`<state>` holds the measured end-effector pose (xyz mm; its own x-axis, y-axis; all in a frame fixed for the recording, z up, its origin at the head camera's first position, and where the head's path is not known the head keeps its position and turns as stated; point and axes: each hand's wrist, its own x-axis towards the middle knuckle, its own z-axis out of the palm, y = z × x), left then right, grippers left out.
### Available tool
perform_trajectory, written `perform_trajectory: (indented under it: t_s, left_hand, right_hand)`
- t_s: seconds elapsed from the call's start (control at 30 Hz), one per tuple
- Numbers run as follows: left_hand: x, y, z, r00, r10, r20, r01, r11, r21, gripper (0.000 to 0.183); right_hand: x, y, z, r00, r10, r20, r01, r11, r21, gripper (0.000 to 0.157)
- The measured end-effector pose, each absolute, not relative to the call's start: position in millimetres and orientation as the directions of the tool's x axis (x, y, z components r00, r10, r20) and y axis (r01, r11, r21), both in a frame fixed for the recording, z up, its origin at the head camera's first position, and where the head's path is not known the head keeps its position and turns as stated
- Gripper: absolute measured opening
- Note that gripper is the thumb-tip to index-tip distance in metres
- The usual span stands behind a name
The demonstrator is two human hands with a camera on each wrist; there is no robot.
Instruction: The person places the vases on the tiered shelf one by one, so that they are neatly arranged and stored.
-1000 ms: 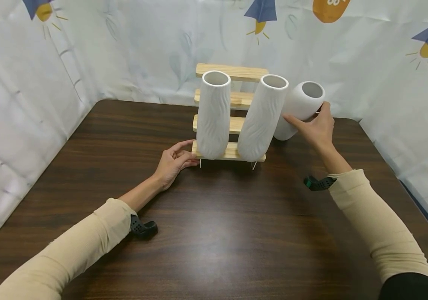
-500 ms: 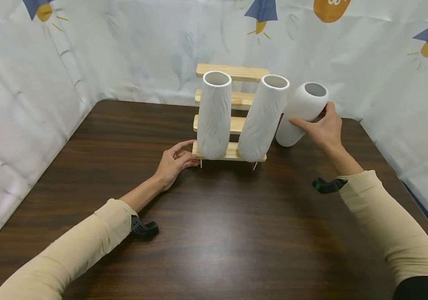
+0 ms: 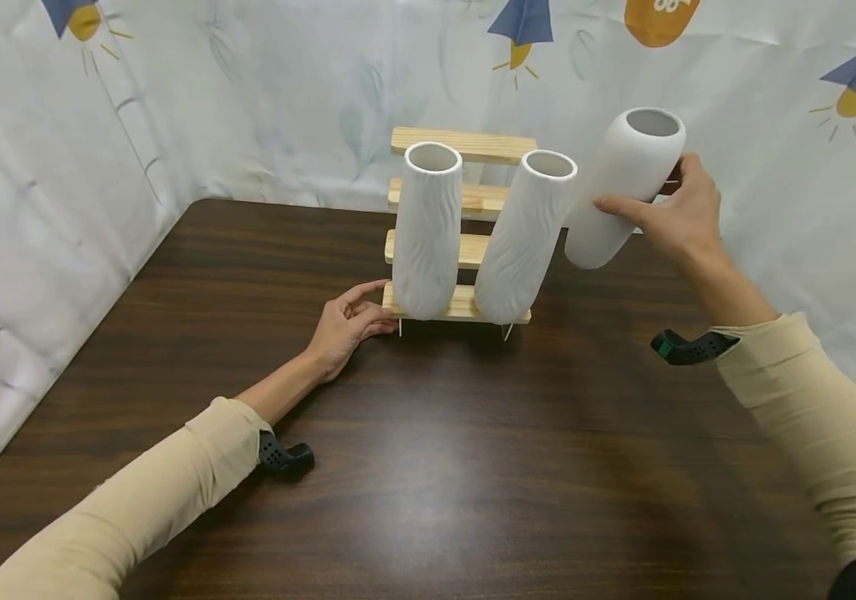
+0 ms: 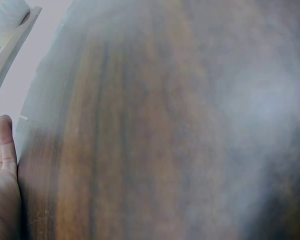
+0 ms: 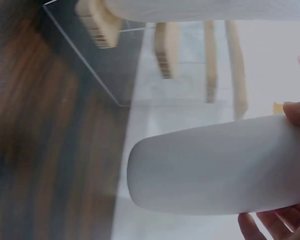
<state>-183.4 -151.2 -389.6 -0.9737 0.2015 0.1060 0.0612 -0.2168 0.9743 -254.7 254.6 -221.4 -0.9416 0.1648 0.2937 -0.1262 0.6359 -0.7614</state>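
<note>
My right hand grips a smooth white vase by its side, thumb in front and fingers behind. The vase is lifted and leans, mouth up and to the right; the right wrist view shows its rounded base in the air. At the table's back stands a stepped wooden rack. Two ridged white vases rest on it: an upright left one and a right one tilted right. My left hand pinches the left end of the rack's lowest slat.
The dark wooden table reaches back to a white patterned curtain. Thin wire legs carry the rack. In the right wrist view, the ends of several slats face the held vase.
My right hand has raised the smooth vase off the table and moved it right, away from the rack. The left hand, the rack and the two ridged vases have stayed put.
</note>
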Motion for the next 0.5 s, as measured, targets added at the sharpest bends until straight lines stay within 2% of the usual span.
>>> perform_trajectory:
  t_s: [0.37, 0.5]
  left_hand:
    - [-184, -152, -390, -0.974, 0.203, 0.099, 0.056, -0.209, 0.976, 0.053]
    - [-183, -151, -389, -0.975, 0.201, 0.097, 0.053, -0.210, 0.976, 0.052]
  right_hand:
    - [-253, 245, -172, -0.939, 0.195, 0.282, -0.133, 0.552, -0.823, 0.065]
    - [-252, 243, -161, -0.936, 0.183, 0.300, -0.164, 0.529, -0.832, 0.066]
